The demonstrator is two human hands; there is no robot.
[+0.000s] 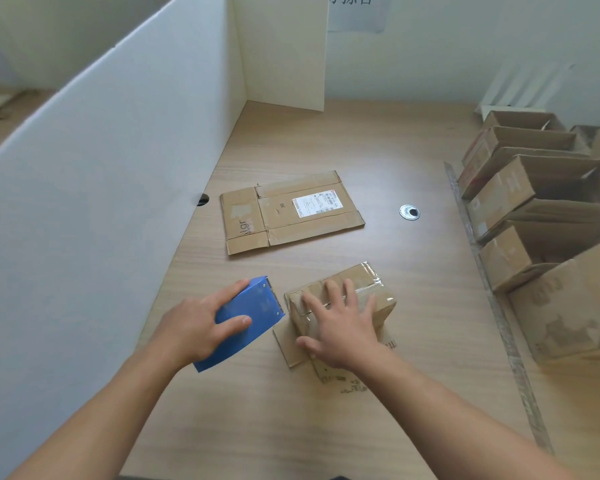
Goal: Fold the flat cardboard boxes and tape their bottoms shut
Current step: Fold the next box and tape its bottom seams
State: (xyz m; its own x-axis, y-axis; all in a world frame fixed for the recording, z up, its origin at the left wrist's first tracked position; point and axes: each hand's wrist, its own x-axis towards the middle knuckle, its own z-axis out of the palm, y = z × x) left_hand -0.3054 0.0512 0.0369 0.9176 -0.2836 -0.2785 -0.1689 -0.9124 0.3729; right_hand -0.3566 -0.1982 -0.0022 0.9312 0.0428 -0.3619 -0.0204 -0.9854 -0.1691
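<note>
Nearest us, our left hand (201,327) grips the blue plastic tape dispenser (257,303). Our right hand (343,323), fingers spread flat, presses the taped bottom of the small brown folded cardboard box (361,273) on the pale wooden table (395,150). Sealing looks nearly done, so next we'd set it aside and fetch the flat brown cardboard box (291,211) beyond, between the white partition boards (118,150) and the row of folded boxes (534,202).

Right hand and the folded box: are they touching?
Touching. The head view shows the right hand pressing flat on the box top, fingers spread.
</note>
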